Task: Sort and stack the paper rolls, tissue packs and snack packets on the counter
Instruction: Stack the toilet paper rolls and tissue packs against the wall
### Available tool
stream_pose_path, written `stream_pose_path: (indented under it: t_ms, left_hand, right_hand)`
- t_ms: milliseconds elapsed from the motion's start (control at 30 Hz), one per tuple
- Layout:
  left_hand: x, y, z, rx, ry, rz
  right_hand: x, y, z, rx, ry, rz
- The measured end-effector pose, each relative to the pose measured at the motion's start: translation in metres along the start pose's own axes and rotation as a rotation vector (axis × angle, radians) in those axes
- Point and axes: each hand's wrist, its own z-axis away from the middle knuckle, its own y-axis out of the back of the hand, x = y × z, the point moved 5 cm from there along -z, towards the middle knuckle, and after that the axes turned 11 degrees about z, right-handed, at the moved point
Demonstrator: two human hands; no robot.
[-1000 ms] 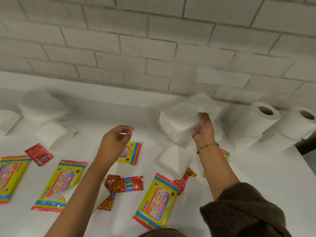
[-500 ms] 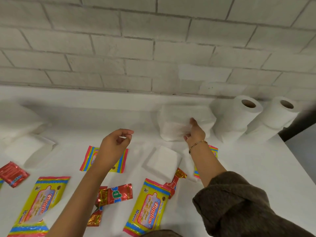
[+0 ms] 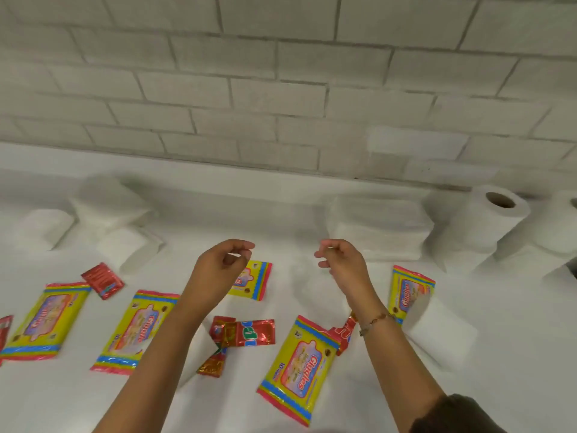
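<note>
Both my hands hover empty over the white counter (image 3: 515,354), fingers loosely curled: my left hand (image 3: 223,267) above a small yellow snack packet (image 3: 254,281), my right hand (image 3: 340,264) just in front of a stack of white tissue packs (image 3: 379,226) at the back wall. Two paper rolls (image 3: 487,220) stand right of that stack. More white tissue packs lie at the back left (image 3: 109,201) and front right (image 3: 437,332). Yellow Giggles packets (image 3: 299,367) and red sachets (image 3: 246,332) lie scattered in front.
A white brick wall (image 3: 281,89) closes off the back of the counter. The counter's right edge shows dark at the far right (image 3: 573,267). A dark sleeve (image 3: 452,414) covers my right upper arm.
My right hand set the white tissue pack down against the back wall beside the rolls, let go and drew back. My left hand stayed hovering. The camera view shifted left.
</note>
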Motion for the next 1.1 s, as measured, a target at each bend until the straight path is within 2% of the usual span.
stream_pose_path:
  t_ms: [100, 167, 233, 333, 500, 600, 733, 933, 1100]
  left_hand:
    - [-0.006, 0.040, 0.006, 0.051, 0.016, -0.013]
    - [-0.018, 0.086, 0.006, 0.145, 0.021, -0.005]
    - [-0.023, 0.101, 0.002, 0.178, 0.029, -0.011]
    - [-0.042, 0.150, 0.002, 0.168, 0.031, 0.005]
    - [-0.085, 0.234, -0.015, 0.035, 0.099, -0.030]
    - [-0.106, 0.286, -0.026, 0.043, 0.127, -0.017]
    - [-0.153, 0.341, -0.058, 0.080, 0.314, 0.082]
    - [-0.196, 0.349, -0.107, 0.108, 0.648, 0.289]
    - [-0.197, 0.342, -0.141, 0.248, 0.682, 0.480]
  right_hand:
    - [-0.020, -0.029, 0.018, -0.061, 0.186, 0.174]
    - [-0.038, -0.068, 0.027, -0.135, 0.276, 0.235]
    - [-0.047, -0.080, 0.031, -0.144, 0.321, 0.284]
    - [-0.062, -0.140, 0.041, -0.183, 0.375, 0.348]
    - [-0.073, -0.237, 0.053, -0.131, 0.367, 0.317]
    - [-0.076, -0.285, 0.065, -0.132, 0.373, 0.358]
    - [-0.082, -0.323, 0.070, -0.091, 0.351, 0.454]
    - [-0.085, -0.326, 0.059, 0.011, 0.318, 0.556]
    - [-0.080, -0.322, 0.050, 0.022, 0.273, 0.619]
